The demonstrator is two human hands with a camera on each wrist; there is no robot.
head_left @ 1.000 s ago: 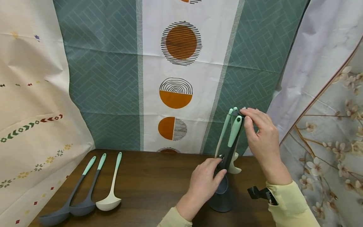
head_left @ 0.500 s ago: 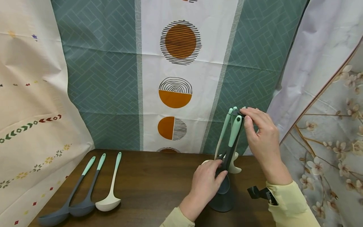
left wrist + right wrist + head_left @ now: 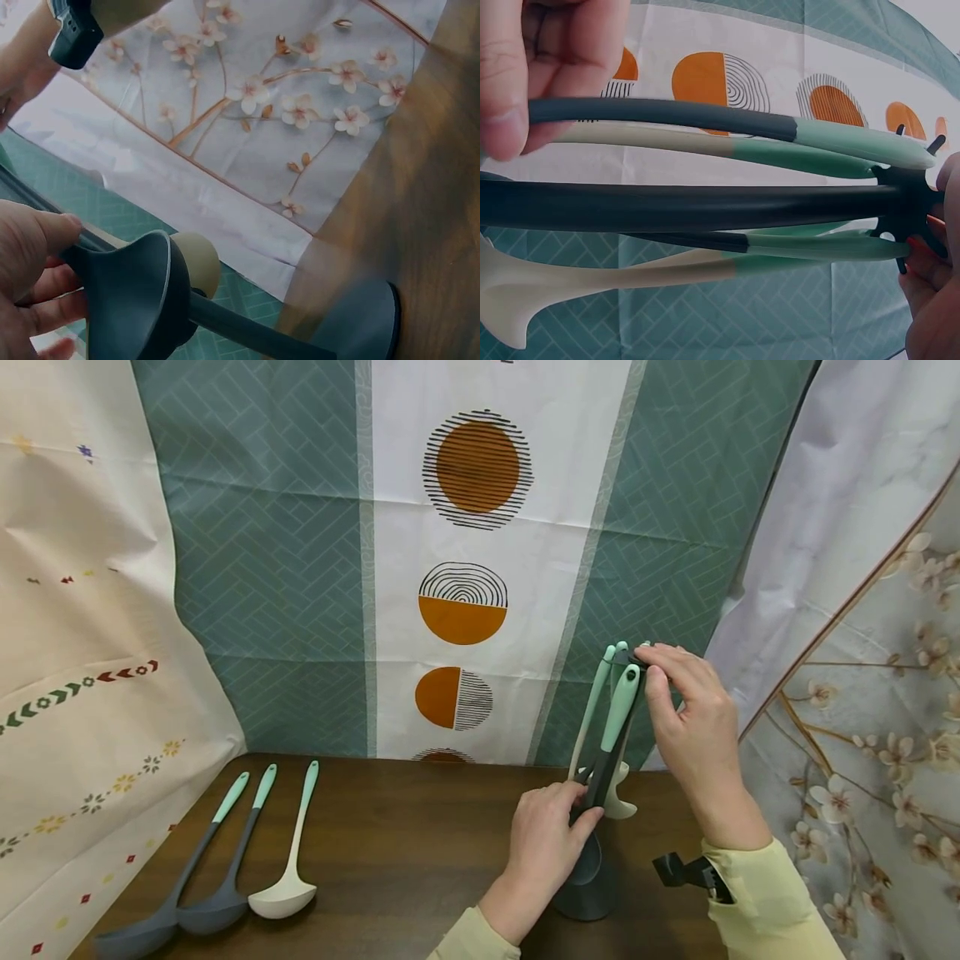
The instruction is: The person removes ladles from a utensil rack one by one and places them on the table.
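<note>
Left hand (image 3: 546, 828) fingers pinch a mint-handled, dark-grey, bowl-headed utensil (image 3: 621, 710); above them, right hand (image 3: 693, 718) fingers clamp a black round-based rack (image 3: 585, 900). Likely hooking or unhooking; next calls for steadying the rack.

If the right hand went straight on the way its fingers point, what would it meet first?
The right hand touches the black stand top, so that comes first. Just past it, the mint handles on the far side look next, though depth is unclear.

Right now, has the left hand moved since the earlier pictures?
Yes, slightly: in the head view, the left hand sits a little farther right, judged against the backdrop's half-orange circle.
</note>
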